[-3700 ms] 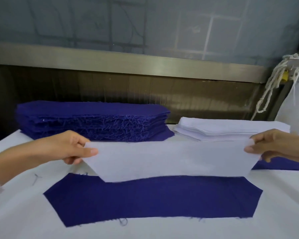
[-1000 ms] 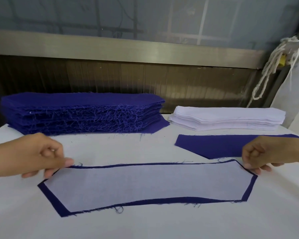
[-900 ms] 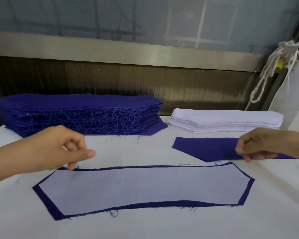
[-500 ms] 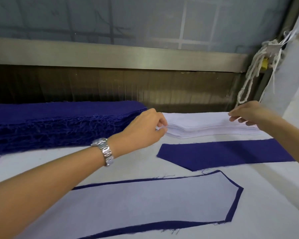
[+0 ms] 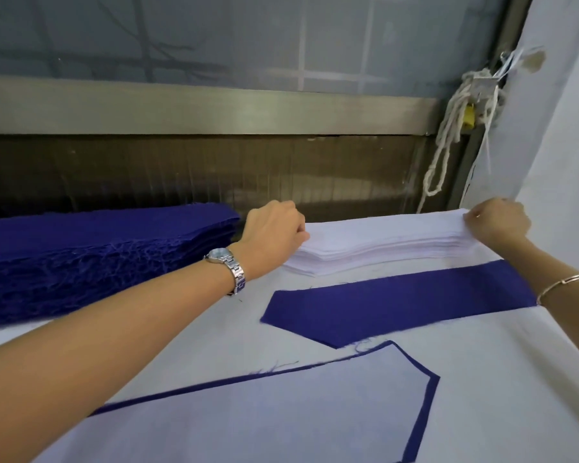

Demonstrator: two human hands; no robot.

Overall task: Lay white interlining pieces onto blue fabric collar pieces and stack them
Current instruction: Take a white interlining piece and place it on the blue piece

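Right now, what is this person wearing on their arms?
No sleeves or gloves show; both forearms are bare. The left wrist carries a silver watch with a metal link band, the right a thin metal bangle.

Left hand (image 5: 274, 228), right hand (image 5: 498, 222) — both extended forward, pinching.

sleeves: bare arms | left wrist: silver link watch (image 5: 227, 266) | right wrist: thin bangle (image 5: 564, 285)

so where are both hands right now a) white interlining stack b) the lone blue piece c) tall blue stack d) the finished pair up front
a: the left hand and the right hand pinch opposite ends of the white interlining stack.
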